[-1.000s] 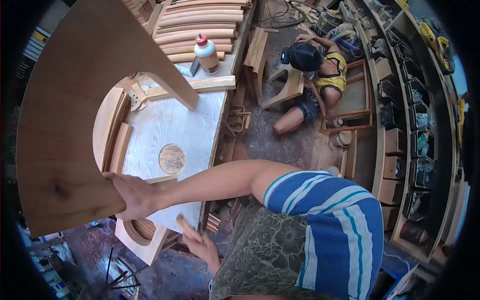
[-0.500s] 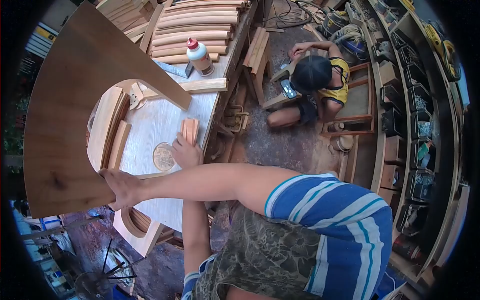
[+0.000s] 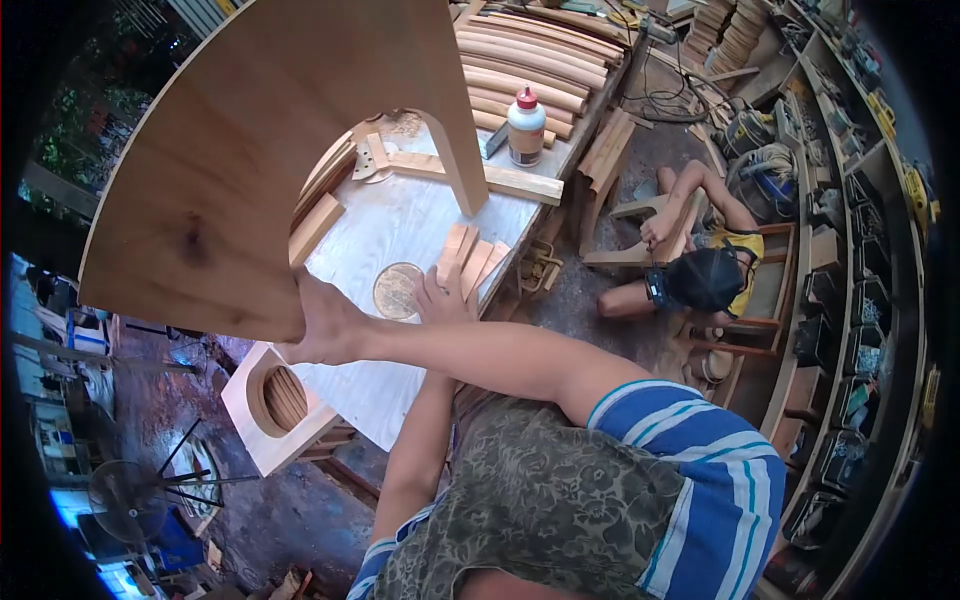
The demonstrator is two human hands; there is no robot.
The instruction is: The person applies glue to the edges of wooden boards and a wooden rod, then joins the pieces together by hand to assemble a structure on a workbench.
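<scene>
My right hand [image 3: 328, 322] reaches across to the left, closed on the lower edge of a large curved wooden panel [image 3: 215, 190]. The panel is tilted up, and its narrow leg-like end comes down at the worktable [image 3: 370, 260]. Under my right arm, my left hand [image 3: 442, 298] has its fingers around the near end of several small wooden blocks [image 3: 462, 255] on the tabletop. The blocks lie slightly fanned out, and my fingers partly hide them. A round dusty disc [image 3: 398, 290] lies beside my left hand.
A glue bottle [image 3: 526, 128] with a red cap stands by a wooden strip [image 3: 520, 185]. Rows of curved wooden slats [image 3: 540, 65] lie behind. A co-worker in a dark cap [image 3: 705, 280] crouches right. A cut-out wooden piece [image 3: 250, 420] and a fan [image 3: 130, 500] are at lower left.
My view has swung, so the table appears further right. The panel has tilted in my right hand. The small blocks by my left hand have spread apart. The co-worker's head and arms have shifted.
</scene>
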